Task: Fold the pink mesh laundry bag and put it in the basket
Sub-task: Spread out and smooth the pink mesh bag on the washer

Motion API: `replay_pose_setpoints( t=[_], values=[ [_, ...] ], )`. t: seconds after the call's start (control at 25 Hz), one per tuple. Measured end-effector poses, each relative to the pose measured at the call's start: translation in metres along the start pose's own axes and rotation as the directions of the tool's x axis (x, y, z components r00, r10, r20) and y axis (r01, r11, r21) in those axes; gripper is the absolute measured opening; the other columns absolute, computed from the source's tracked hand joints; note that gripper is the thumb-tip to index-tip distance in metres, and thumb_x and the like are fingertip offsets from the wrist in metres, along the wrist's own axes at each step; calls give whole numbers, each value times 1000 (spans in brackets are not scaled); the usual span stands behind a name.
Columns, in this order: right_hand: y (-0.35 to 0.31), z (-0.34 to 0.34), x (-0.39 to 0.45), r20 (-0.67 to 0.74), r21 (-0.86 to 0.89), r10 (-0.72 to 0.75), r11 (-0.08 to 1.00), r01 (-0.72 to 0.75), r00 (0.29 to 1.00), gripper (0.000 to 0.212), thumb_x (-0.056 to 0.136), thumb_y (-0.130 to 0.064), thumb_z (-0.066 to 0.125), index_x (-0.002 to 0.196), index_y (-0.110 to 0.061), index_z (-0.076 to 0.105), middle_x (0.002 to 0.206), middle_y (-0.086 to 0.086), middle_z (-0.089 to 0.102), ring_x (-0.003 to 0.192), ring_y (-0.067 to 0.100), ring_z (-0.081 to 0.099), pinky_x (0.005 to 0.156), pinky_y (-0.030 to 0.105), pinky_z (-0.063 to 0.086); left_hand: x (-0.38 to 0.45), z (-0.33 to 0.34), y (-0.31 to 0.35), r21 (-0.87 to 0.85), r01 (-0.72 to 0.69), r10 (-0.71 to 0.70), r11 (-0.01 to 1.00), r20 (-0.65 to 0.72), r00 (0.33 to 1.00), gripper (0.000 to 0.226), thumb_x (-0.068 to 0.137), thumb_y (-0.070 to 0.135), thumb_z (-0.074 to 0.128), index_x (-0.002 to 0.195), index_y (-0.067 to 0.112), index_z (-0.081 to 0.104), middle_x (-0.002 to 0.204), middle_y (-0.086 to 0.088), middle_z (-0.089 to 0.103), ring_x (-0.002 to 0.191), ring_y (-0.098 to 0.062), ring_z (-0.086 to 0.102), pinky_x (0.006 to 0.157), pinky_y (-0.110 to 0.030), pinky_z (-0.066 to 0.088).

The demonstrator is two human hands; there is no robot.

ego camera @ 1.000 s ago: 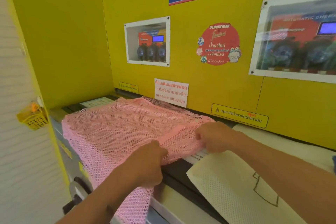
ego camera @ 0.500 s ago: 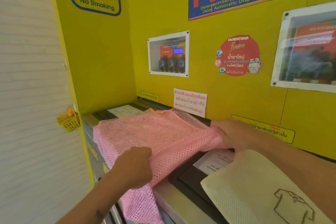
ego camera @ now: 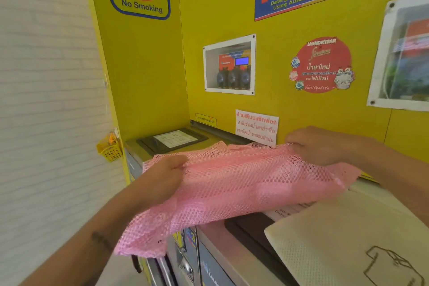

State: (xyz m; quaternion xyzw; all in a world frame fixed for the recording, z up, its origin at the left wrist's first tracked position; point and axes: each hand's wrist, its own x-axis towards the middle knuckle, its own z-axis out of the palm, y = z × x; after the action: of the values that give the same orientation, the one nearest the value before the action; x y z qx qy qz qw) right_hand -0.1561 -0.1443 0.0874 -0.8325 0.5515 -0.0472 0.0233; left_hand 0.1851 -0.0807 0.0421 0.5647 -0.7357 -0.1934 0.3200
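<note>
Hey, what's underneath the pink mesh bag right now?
Under the pink mesh bag, held by both hands, part of the washing machine top and a dark lid panel show. Whatever lies beneath its middle is covered.

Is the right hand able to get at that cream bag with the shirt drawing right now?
Probably not yet: the right hand is busy gripping the pink mesh bag. The cream bag lies uncovered just below it, so once freed, likely yes.

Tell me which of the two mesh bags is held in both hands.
The pink mesh laundry bag, gripped at its left and right ends; the cream mesh bag lies untouched on the washer.
</note>
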Motion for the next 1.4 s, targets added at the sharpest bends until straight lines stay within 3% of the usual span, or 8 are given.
replay_pose_setpoints(
  t=[0.12,0.24,0.48,0.72,0.92,1.08,1.2,1.4],
  values=[
    [-6,-7,21,-11,-44,10,999,-11,1000,33,105,-17,40,132,-8,57,153,6,43,108,13,57,79,3,37,1,-19,-16,-99,13,3,995,152,988,23,103,26,35,99,22,57,97,11,57,84,-1,53,79,-17,38],
    [-20,-7,52,6,-93,68,993,-68,998,28,103,-17,41,122,-17,61,162,5,29,136,31,42,104,29,41,24,-24,-31,-102,27,-8,994,182,983,38,102,39,39,137,31,52,141,13,52,128,-7,47,110,-31,34],
    [-43,-11,151,16,-426,190,889,-165,982,39,97,-22,46,134,-17,58,144,8,54,114,29,60,88,37,55,94,-53,-74,-222,56,31,973,369,929,53,80,48,72,127,28,59,122,8,68,112,-16,64,95,-42,51],
    [-38,21,267,-51,-559,180,810,-178,982,28,93,-13,47,115,-18,64,113,5,67,88,23,63,63,33,52,220,-90,-162,313,-54,-71,948,376,924,22,73,23,68,88,37,60,97,6,66,93,-19,64,82,-39,53],
    [-20,101,312,0,-500,217,845,-188,976,22,92,-18,49,110,-18,62,106,7,66,95,27,64,80,41,53,276,-54,-230,607,-24,-214,795,316,924,48,82,13,58,126,30,54,132,-1,54,114,-22,54,92,-38,50],
    [-16,120,316,-202,-420,138,882,-213,970,36,93,-22,50,128,-20,52,118,6,59,106,27,56,86,41,45,250,7,-221,492,-205,220,846,27,975,46,88,36,47,134,36,44,137,4,47,122,-18,45,104,-43,40],
    [-36,120,301,-368,-268,42,952,-149,929,41,94,-31,40,132,-21,53,121,4,60,109,26,54,95,44,44,223,42,-209,350,-270,181,897,267,947,64,87,68,14,147,45,20,159,5,20,146,-18,14,120,-51,6],
    [-45,148,249,198,-67,207,978,-197,958,66,93,-69,16,154,-45,13,166,-5,13,152,20,9,121,53,2,236,49,-219,448,-287,133,846,344,929,73,84,73,6,151,45,9,164,4,7,149,-18,4,119,-51,-4]
  ],
)
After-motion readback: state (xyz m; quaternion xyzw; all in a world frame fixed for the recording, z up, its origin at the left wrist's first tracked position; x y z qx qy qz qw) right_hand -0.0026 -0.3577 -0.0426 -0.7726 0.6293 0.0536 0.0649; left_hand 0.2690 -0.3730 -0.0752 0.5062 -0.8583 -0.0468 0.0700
